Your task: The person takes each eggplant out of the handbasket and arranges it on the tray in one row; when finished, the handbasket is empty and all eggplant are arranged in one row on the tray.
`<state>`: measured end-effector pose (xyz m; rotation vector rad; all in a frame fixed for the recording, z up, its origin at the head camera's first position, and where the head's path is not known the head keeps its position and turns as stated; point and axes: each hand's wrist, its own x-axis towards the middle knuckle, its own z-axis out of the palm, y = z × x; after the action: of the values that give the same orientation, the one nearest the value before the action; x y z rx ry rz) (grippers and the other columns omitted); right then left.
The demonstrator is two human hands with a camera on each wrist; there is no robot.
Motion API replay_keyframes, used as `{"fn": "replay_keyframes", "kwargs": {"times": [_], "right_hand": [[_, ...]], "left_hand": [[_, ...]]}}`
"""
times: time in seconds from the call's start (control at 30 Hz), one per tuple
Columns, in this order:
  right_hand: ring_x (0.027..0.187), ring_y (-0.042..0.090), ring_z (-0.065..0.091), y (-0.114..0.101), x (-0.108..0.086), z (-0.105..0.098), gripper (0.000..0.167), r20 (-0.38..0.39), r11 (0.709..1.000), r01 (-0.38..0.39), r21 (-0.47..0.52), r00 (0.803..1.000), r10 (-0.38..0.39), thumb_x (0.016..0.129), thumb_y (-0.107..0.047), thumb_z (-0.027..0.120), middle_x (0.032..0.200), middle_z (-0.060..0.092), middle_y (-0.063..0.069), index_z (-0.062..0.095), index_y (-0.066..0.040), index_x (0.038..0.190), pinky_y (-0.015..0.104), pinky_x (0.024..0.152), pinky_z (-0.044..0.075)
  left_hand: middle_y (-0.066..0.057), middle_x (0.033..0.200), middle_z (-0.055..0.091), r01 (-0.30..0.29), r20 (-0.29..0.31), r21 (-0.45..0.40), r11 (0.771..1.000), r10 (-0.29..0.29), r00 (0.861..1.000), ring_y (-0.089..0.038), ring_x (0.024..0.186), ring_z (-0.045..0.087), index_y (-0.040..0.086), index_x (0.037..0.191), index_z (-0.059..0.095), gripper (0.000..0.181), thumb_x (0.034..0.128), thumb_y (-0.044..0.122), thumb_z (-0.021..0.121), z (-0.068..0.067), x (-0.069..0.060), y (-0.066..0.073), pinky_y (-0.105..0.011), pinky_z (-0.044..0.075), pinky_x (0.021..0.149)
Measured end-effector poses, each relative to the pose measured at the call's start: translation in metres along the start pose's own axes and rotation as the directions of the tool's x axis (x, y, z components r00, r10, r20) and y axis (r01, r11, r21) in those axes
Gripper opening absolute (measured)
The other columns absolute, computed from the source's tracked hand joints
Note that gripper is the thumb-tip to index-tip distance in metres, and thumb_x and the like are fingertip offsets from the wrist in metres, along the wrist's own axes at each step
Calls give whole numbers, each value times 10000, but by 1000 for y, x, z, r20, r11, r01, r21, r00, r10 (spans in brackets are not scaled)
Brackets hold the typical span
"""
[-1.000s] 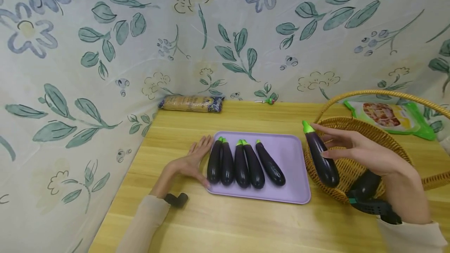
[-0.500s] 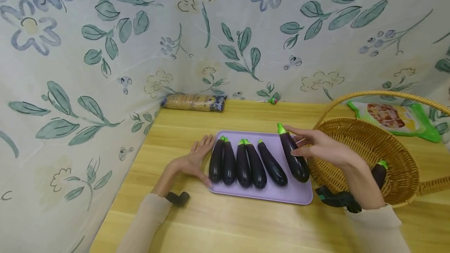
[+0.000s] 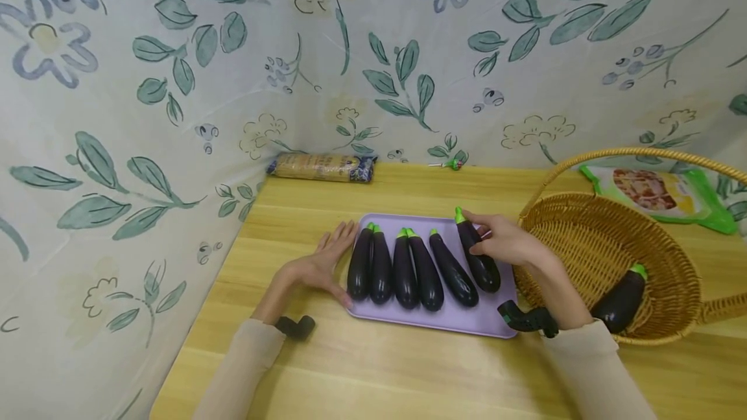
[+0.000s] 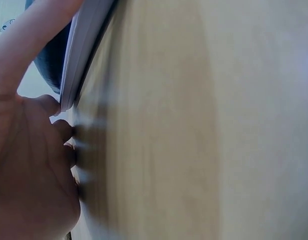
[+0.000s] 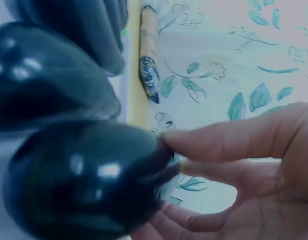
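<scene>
My right hand (image 3: 503, 240) pinches a dark purple eggplant (image 3: 483, 268) with a bright green cap, over the right part of a lilac tray (image 3: 408, 323). In the right wrist view the thumb and fingers hold this eggplant (image 5: 88, 180) from its side. Several more eggplants (image 3: 428, 280) lie side by side on the tray, caps toward the back. At the tray's left edge my left hand (image 3: 318, 272) rests with fingers spread and straight, thumb by the near corner. The left wrist view has the hand (image 4: 31, 160) against the tray's rim (image 4: 83, 55).
A wicker basket (image 3: 688, 284) with a tall handle stands right of the tray, one eggplant (image 3: 621, 300) inside. Behind it lies a green-edged food packet (image 3: 659, 196). A noodle packet (image 3: 321, 167) and a small green-and-red item (image 3: 454, 164) lie along the back by the floral cloth.
My right hand has carried the eggplant left from above the basket to the tray's right side and lowered it there. The left hand has stayed at the tray's left edge.
</scene>
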<state>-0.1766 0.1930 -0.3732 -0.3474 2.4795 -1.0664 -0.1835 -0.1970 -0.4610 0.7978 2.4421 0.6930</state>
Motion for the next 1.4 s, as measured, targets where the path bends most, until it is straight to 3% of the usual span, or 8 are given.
{"fn": "replay_keyframes", "kwargs": {"times": [0.2, 0.47, 0.83, 1.07, 1.4], "right_hand": [[904, 274, 572, 4, 4, 15, 831, 7, 999, -18, -41, 1000, 18, 852, 27, 693, 1162, 625, 323, 305, 52, 1587, 290, 663, 492], [808, 219, 548, 13, -2, 30, 778, 45, 1000, 15, -26, 999, -13, 858, 31, 716, 1033, 658, 253, 359, 97, 1546, 294, 644, 473], [1030, 339, 636, 17, -12, 39, 734, -19, 1000, 11, 15, 1000, -10, 875, -18, 727, 1177, 655, 308, 410, 91, 1527, 340, 766, 555], [1046, 360, 664, 22, -14, 44, 678, -66, 999, 49, 15, 997, -48, 894, -39, 723, 1194, 661, 314, 456, 79, 1506, 429, 864, 568], [1050, 367, 672, 26, -14, 47, 654, -77, 998, 62, 33, 995, -59, 918, -44, 711, 1211, 652, 321, 456, 76, 1508, 431, 871, 563]], "left_hand": [[-132, 1721, -239, -8, -7, -6, 1000, 8, 1000, -330, 1595, -234, 121, 1655, -127, 1563, 616, 480, 983, 0, 1, -1, -590, -133, 1292], [-135, 1721, -235, -12, -12, 8, 1000, 12, 1000, -329, 1595, -233, 122, 1654, -132, 1579, 601, 496, 985, 2, 0, -3, -584, -128, 1293], [-149, 1720, -223, -26, -10, 1, 1000, 26, 1000, -339, 1595, -229, 98, 1649, -134, 1577, 605, 473, 987, 1, -1, -3, -578, -131, 1294], [-149, 1719, -224, -26, -13, -2, 1000, 26, 1000, -337, 1595, -228, 98, 1648, -136, 1582, 601, 480, 986, 2, -1, -4, -577, -132, 1294], [-133, 1719, -236, -17, -11, -2, 1000, 17, 1000, -321, 1595, -235, 107, 1648, -146, 1592, 594, 485, 987, 3, 1, -5, -570, -135, 1295]]}}
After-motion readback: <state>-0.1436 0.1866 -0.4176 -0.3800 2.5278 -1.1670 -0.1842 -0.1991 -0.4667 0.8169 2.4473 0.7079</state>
